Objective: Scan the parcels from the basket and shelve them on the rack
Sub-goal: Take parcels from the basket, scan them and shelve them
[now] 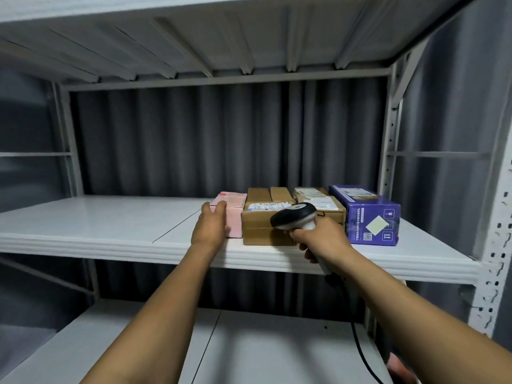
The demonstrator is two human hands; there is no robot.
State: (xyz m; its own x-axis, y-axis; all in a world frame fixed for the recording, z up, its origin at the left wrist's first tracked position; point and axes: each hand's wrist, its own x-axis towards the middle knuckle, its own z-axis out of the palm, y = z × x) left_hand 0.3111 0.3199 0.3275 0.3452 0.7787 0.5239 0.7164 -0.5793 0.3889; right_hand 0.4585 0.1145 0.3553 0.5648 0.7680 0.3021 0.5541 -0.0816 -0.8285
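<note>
Now | left hand (212, 225) curls over pink parcel (235, 217) on rack shelf (110, 217), left of scanner (295, 216) | right hand (318, 236) wraps scanner handle | parcel likely light, stiff; grip opposite sides.

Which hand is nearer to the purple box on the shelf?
Right. The right hand grips the scanner just left of the purple box; the left hand holds the pink parcel, farther left beyond the brown carton.
</note>
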